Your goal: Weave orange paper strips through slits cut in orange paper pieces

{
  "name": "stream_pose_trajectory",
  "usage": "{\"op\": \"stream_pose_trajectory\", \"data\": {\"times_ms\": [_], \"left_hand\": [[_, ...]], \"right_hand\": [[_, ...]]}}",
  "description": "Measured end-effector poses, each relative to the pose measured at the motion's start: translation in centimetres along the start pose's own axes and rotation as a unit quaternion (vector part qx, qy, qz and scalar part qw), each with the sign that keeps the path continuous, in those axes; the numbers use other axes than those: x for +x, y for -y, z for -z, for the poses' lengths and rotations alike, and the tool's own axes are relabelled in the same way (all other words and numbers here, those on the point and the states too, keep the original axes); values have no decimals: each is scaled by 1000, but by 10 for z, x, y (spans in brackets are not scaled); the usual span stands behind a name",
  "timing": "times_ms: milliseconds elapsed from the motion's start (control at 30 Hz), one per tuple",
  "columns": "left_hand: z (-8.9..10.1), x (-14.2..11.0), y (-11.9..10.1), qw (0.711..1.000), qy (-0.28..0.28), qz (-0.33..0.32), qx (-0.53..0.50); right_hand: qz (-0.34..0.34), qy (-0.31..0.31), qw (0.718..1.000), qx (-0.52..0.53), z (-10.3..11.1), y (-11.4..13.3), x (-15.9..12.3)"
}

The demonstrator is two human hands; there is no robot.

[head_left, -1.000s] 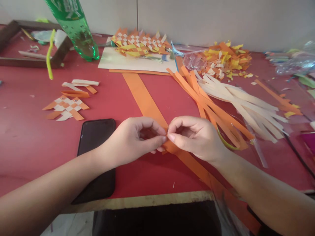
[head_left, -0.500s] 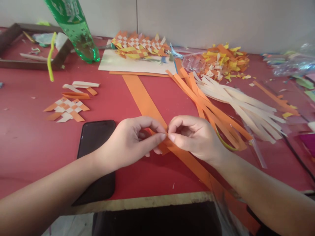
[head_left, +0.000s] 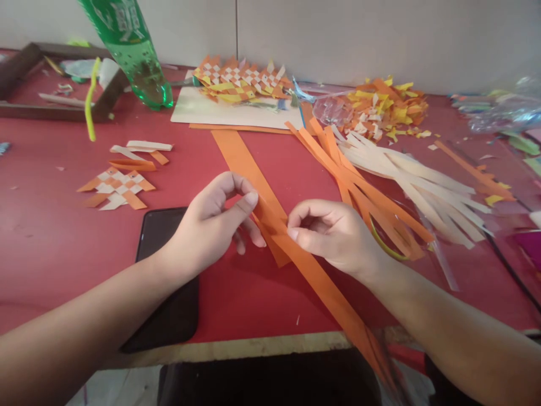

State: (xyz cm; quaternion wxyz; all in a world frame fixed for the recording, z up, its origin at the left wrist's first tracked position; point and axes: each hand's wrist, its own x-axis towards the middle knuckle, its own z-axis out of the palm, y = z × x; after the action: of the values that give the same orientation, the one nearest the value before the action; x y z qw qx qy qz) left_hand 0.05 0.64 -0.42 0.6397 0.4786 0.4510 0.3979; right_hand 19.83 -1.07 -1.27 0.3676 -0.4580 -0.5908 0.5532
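Note:
An orange paper strip (head_left: 313,264) runs slantwise over the table in front of me, down past the front edge. My right hand (head_left: 333,231) pinches it between thumb and forefinger near the middle. To the upper left, my left hand (head_left: 224,211) has thumb and forefinger closed at an orange strip's edge, its other fingers loosely curled. A wider orange paper band (head_left: 239,155) lies beneath, reaching toward the back, and a short orange end sticks out below the hands. Under my left forearm is a black phone (head_left: 163,237), partly covered.
A woven paper fish (head_left: 116,189) and folded strips lie at left. Behind stand a green bottle (head_left: 143,73) and a wooden frame (head_left: 25,107). Woven fish (head_left: 240,79) rest on a white board (head_left: 190,110). Orange strips (head_left: 350,180), cream strips (head_left: 422,180) and paper scraps (head_left: 389,107) lie at right.
My left hand has moved up and left, away from my right hand, where both pinched together. My right hand stays almost in place. The strip's lower end has shifted.

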Motion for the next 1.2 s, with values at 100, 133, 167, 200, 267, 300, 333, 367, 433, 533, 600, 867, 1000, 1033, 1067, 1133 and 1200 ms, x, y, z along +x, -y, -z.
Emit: {"op": "stream_pose_trajectory", "data": {"times_ms": [100,133,167,200,267,300,333,367,433,533,600,867,1000,1033,1067,1133,1200], "left_hand": [[0,4,-4,995,-92,-8,-48],[0,4,-5,990,-123,-9,-64],[0,5,-6,986,-147,-8,-78],[0,5,-7,983,-162,-7,-89],[0,4,-8,982,-159,-6,-104],[-1,3,-8,984,-143,-2,-108],[-1,2,-8,987,-117,8,-108],[-1,1,-7,990,-88,25,-106],[-1,-1,-6,993,-13,70,-96],[0,-1,-4,988,92,110,-54],[0,-1,-3,987,114,109,-12],[1,-2,-3,992,82,83,-41],[2,2,-7,987,-26,42,-153],[2,3,-8,983,-57,29,-172],[2,3,-8,979,-83,17,-185],[2,4,-9,976,-98,5,-194],[2,3,-7,983,-68,11,-170]], "right_hand": [[-8,-5,1000,1,0,-1,0],[-11,-6,1000,2,0,-1,0],[-15,-7,1000,2,0,-1,0],[-17,-8,1000,2,0,-2,0],[-12,-21,1000,4,1,-2,0],[-5,-32,999,7,1,-2,0],[4,-42,999,12,2,-2,0],[12,-51,998,17,2,-2,0],[22,-55,998,25,1,-1,0],[29,-30,998,35,0,0,0],[31,-11,999,37,-1,0,-1],[40,-7,999,33,-1,0,0],[26,-16,999,30,-1,1,1],[20,-19,999,26,-1,1,1],[14,-22,999,21,-1,1,1],[6,-27,1000,13,-1,1,0],[2,-36,999,11,-2,0,0]]}}
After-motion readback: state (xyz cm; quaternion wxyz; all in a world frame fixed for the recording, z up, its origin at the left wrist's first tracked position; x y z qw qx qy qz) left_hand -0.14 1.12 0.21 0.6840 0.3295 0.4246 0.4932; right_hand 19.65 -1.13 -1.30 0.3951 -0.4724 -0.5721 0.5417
